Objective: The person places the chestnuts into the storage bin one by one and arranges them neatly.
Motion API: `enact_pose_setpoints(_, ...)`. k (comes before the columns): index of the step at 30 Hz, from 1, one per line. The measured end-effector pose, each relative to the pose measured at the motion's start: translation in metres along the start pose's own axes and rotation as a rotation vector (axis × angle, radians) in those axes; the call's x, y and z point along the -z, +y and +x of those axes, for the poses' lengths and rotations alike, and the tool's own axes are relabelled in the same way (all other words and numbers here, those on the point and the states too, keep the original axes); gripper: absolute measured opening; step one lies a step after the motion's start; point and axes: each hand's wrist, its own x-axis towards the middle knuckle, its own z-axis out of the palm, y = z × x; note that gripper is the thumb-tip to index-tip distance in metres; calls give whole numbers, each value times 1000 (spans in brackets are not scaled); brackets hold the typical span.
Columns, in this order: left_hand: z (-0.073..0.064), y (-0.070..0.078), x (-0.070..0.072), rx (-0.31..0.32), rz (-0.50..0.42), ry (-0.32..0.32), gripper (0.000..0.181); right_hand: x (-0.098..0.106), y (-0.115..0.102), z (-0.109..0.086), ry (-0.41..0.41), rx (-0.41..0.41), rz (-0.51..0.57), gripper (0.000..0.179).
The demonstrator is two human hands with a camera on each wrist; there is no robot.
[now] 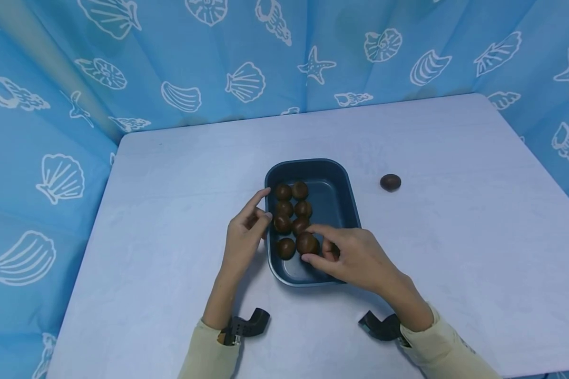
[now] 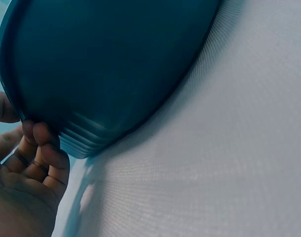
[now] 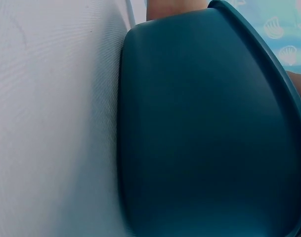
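Observation:
A dark blue rectangular tray (image 1: 336,195) holds several glossy brown balls (image 1: 284,209), arranged in two columns along its left side. My right hand (image 1: 355,255) reaches over the tray's right wall and pinches a brown ball (image 1: 306,243) between thumb and index finger, at the near end of the right column. At the left wall, my left hand (image 1: 244,231) grips the tray's rim. In the left wrist view the left hand's fingers (image 2: 54,158) curl against the outside of that wall. The right wrist view shows mostly the tray's outer wall (image 3: 209,118).
One dark brown oval piece (image 1: 390,182) lies apart on the white-covered table (image 1: 455,221), right of the tray. A blue curtain with white shell prints (image 1: 275,58) hangs behind the table and along its left side. Each wrist carries a black camera mount (image 1: 251,323).

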Motion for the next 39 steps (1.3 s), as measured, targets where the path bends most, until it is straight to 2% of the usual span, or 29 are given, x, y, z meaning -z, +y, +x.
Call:
enact_pose_setpoints(13,1,1,0,-8,-11,-7,46,3,-4,3,-101,-12,-93,41)
enact_pose_setpoints(23,1,3,-1,-23,-6,-5,46,1,-2,5,-178,73,-69,46)
enact_pose_setpoints(29,1,3,-1,-21,-2,-5,46,1,-2,6,-253,82,-71,46)
enact_pose_setpoints(39,-2,5,0,-28,10,1,46,-1,-7,14,-362,98,-15,45)
